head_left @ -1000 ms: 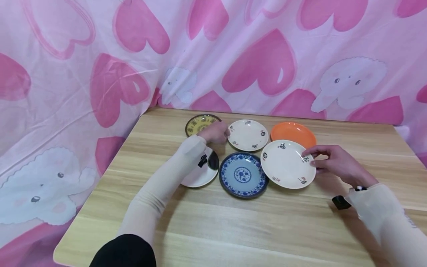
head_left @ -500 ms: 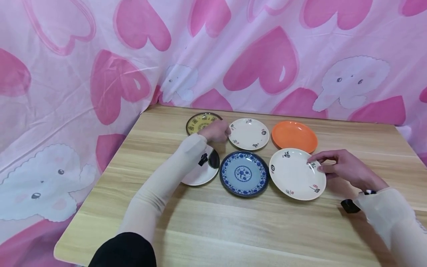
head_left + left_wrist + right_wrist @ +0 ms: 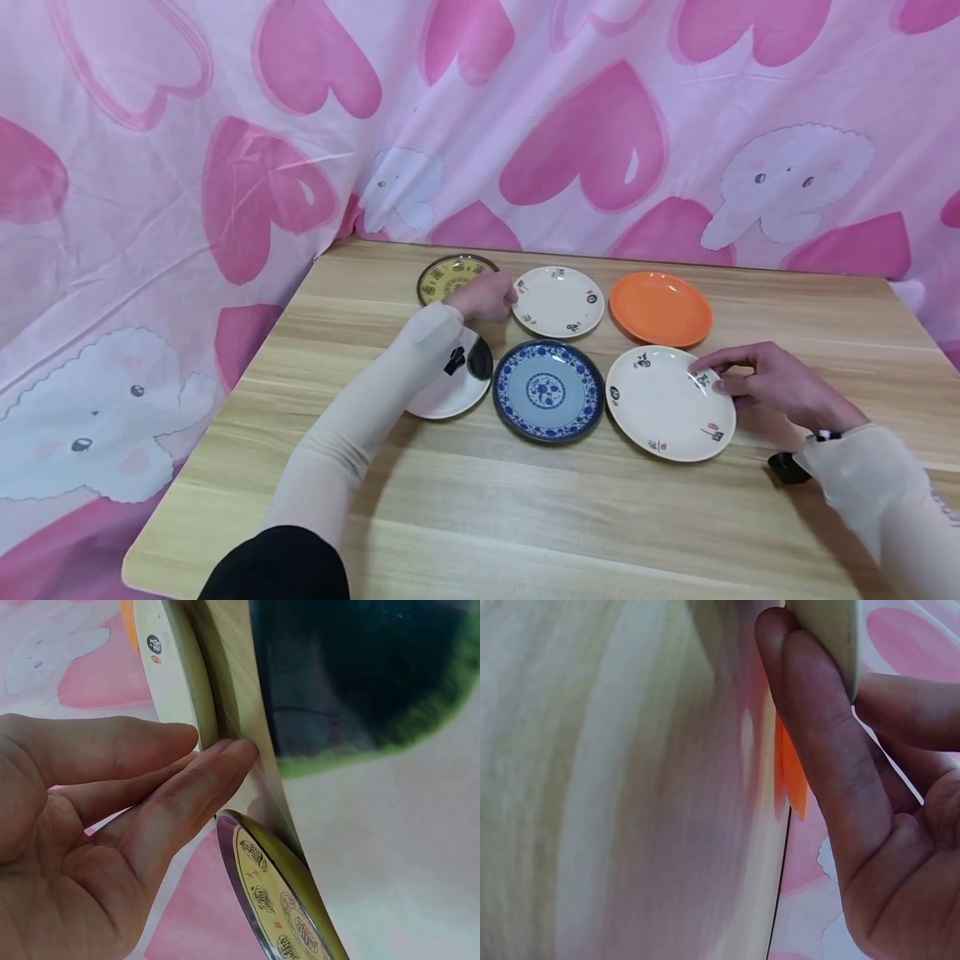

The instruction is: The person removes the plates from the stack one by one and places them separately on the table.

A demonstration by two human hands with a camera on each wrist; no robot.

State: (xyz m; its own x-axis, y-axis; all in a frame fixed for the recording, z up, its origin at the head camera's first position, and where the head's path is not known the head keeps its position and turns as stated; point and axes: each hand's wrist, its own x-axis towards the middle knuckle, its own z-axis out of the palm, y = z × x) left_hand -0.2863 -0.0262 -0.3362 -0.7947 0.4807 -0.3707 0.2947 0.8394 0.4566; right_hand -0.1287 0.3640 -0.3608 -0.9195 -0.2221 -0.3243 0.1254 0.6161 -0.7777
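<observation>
A white plate with small dark and red motifs (image 3: 663, 408) is at the front right, beside the blue-and-white patterned plate (image 3: 547, 390). My right hand (image 3: 783, 385) pinches its right rim; the right wrist view has fingers under the white plate's edge (image 3: 832, 637) and the thumb on the other side. My left hand (image 3: 483, 297) reaches to a smaller white plate with similar motifs (image 3: 558, 302) in the back row. In the left wrist view, thumb and fingers pinch that plate's rim (image 3: 176, 667). The left hand partly covers a yellow plate with a dark rim (image 3: 450, 279).
An orange plate (image 3: 660, 308) lies at the back right. A white plate with a dark green patch (image 3: 457, 387) is at front left, partly under the left forearm. The wooden table (image 3: 525, 517) meets a pink heart-patterned cloth (image 3: 585, 142) behind.
My right hand has drawn the larger white plate toward the front and right, off its overlap with the orange plate, and lowered it. My left hand has stayed in place.
</observation>
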